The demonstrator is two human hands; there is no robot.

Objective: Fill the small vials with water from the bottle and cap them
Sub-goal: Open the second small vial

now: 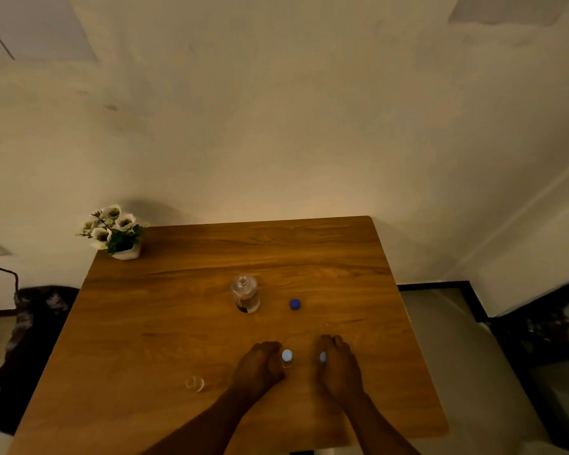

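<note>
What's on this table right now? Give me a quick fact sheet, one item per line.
surface: wooden table
bottle: clear, open, standing upright mid-table, partly filled
bottle cap: blue, lying to the right of the bottle, apart from it
left hand: beside a white-capped vial
right hand: around a second capped vial
spare glass item: small clear piece near the left edge, type unclear
decor: potted white flowers at the far left corner

A single wide-angle head camera is looking forward and down from the worktop's (178, 323) near edge. It is facing the far wall (276, 126), taking in the whole worktop.
</note>
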